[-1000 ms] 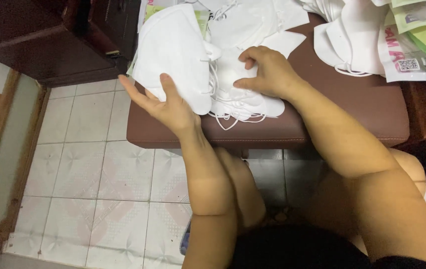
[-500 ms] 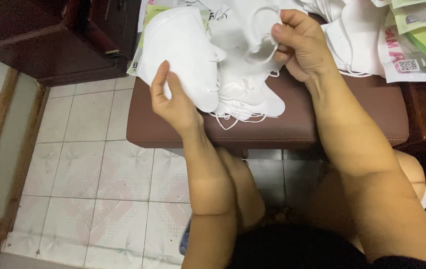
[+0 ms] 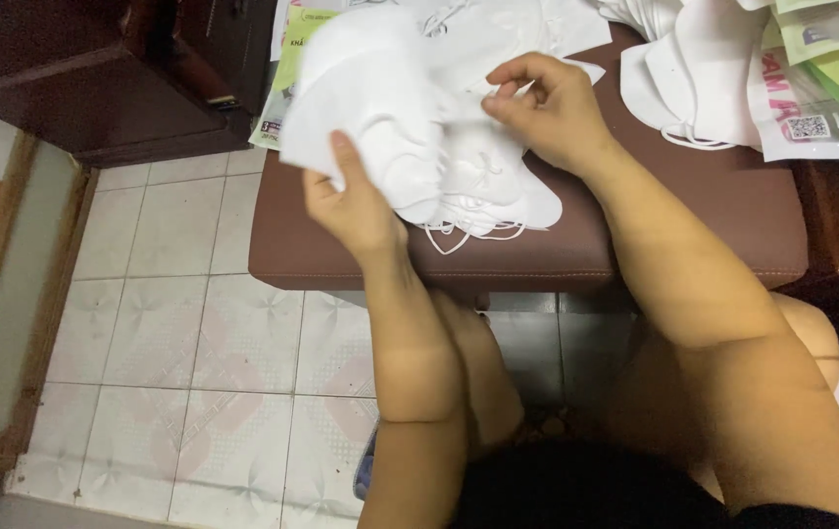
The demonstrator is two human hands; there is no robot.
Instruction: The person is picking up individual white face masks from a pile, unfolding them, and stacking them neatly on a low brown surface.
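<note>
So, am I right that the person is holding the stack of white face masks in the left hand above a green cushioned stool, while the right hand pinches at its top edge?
Not quite: the stool is brown, not green, as the head view shows. The rest stands: the left hand holds the stack of white face masks above it, and the right hand pinches at the stack's top edge.

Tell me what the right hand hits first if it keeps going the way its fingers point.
Probably the white masks in the left hand: the right hand points left at them, fingertips about touching.

Masks (image 3: 478,186) lie piled on the stool (image 3: 635,245), packets (image 3: 831,88) at its right end.
</note>
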